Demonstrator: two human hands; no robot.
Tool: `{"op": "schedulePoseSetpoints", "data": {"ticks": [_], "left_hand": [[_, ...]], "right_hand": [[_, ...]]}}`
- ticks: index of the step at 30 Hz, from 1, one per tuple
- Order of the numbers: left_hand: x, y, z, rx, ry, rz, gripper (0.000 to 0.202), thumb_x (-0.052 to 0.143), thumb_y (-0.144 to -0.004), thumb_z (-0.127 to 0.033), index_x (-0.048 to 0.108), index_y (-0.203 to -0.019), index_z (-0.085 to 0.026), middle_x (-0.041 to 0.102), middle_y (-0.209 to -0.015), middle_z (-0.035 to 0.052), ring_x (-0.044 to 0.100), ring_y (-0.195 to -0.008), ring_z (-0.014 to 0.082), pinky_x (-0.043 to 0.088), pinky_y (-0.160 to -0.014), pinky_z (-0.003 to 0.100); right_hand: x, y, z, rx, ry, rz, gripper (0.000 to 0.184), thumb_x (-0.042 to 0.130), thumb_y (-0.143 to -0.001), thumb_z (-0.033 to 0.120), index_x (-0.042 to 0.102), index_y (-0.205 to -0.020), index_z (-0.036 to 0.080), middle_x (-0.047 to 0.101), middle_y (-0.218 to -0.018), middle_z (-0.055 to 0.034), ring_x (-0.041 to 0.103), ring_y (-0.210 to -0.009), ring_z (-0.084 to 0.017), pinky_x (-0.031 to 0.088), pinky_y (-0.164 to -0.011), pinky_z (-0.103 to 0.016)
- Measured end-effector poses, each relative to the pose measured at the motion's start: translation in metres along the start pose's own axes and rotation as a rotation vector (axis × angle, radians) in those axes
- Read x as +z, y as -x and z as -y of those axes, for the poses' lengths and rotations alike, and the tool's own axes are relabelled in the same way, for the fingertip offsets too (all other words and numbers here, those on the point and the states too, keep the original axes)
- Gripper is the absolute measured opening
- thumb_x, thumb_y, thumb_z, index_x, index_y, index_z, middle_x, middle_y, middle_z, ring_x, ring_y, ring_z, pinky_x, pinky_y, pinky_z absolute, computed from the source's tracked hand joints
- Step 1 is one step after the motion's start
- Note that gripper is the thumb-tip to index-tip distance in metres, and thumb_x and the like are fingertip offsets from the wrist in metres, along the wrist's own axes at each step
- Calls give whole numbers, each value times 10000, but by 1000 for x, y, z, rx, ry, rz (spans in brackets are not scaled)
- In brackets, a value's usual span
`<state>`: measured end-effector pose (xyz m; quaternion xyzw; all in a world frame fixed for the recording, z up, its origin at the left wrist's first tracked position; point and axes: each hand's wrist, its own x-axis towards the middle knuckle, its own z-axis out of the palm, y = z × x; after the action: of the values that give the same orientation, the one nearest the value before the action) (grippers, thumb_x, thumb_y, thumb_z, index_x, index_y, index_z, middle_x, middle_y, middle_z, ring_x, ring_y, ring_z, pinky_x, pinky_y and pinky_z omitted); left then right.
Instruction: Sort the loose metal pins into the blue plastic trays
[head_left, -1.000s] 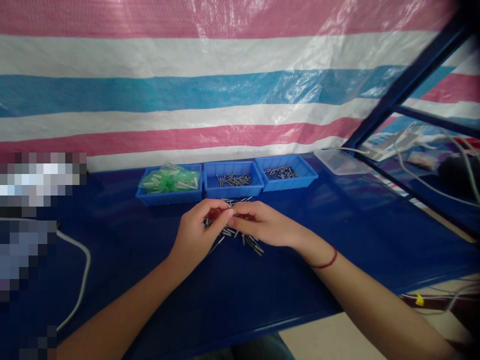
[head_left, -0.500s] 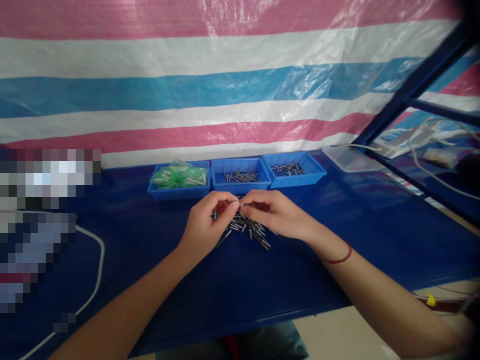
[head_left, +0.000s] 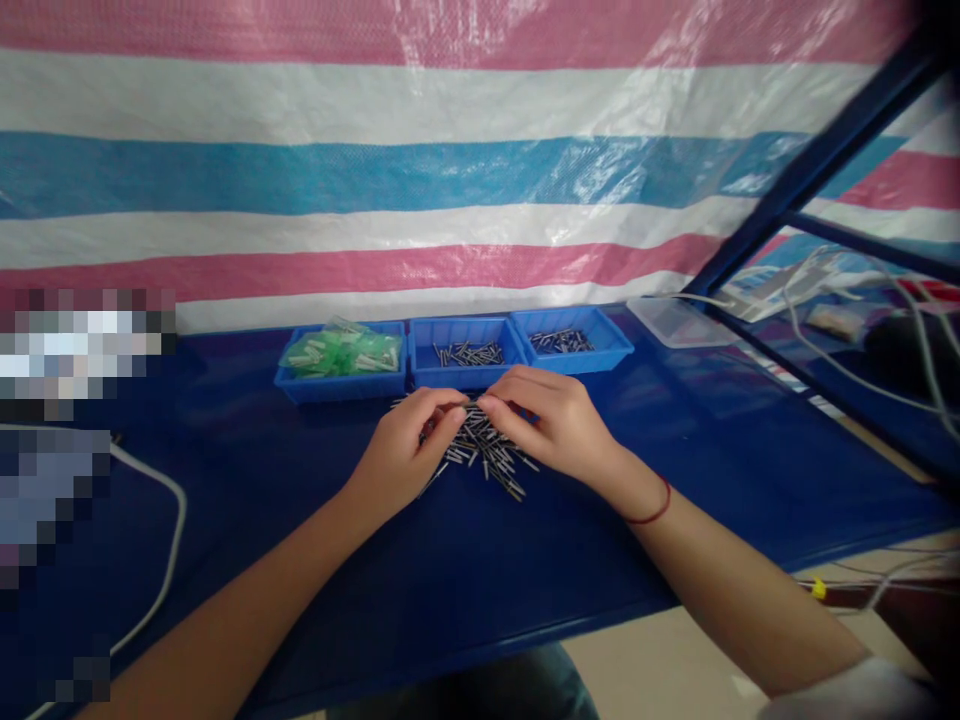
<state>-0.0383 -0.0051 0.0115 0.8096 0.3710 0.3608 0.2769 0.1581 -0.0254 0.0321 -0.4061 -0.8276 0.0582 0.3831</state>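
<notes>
My left hand point(head_left: 405, 438) is closed in a pinch, thumb against fingers, over a loose pile of blind rivets point(head_left: 489, 455). Facing it, my right hand point(head_left: 561, 418) pinches too, its fingertips a short gap away. One thin rivet point(head_left: 472, 404) spans that gap, an end in each pinch; the fingers hide much of it. The piled rivets have silver bodies and long dark pins and lie in all directions on the blue table point(head_left: 420, 590), below and between both hands.
Behind the pile stand three blue bins in a row: the left bin point(head_left: 341, 390) with green plastic and pale pieces, the middle bin point(head_left: 469, 378) and right bin point(head_left: 581, 362) with rivets. A clear lid point(head_left: 679, 322) lies farther right. A white cable point(head_left: 176, 530) runs along the left.
My fingertips have drawn slightly apart, so the thin rivet between them shows more. The whole view has shifted a little; bins and pile stay put.
</notes>
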Motion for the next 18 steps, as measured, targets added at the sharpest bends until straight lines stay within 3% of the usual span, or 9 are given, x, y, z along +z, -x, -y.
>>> {"op": "schedulePoseSetpoints", "data": {"ticks": [3,7,12,18], "left_hand": [[1,1,4,17,-72,-8,354,512,-917,-286,496,-1248,-162,636,-997,55,601,-842,151,477,-779,282],[-2,2,5,147,-229,65,245,501,-921,-261,583,-1133,-171,637,-1024,73,593,-949,189,455,-871,337],[0,5,2,262,-372,198,201,492,-924,-254,660,-1003,-176,654,-1024,77,584,-954,213,437,-870,369],[1,6,2,319,-410,276,214,494,-918,-253,667,-1031,-195,641,-1039,72,557,-962,209,413,-877,364]], "right_hand": [[-5,-2,-15,90,130,-142,329,451,-949,347,623,-720,186,597,-660,-35,518,-599,-134,420,-615,-277],[-17,-2,-47,268,442,-384,350,430,-950,388,646,-776,175,583,-656,-45,514,-606,-153,386,-607,-284],[-22,-1,-65,373,529,-411,373,456,-924,446,621,-1086,153,637,-807,-72,556,-674,-178,415,-651,-294],[-11,-3,-46,311,445,-265,368,457,-923,427,601,-1123,153,648,-833,-64,564,-666,-163,423,-650,-281]]}}
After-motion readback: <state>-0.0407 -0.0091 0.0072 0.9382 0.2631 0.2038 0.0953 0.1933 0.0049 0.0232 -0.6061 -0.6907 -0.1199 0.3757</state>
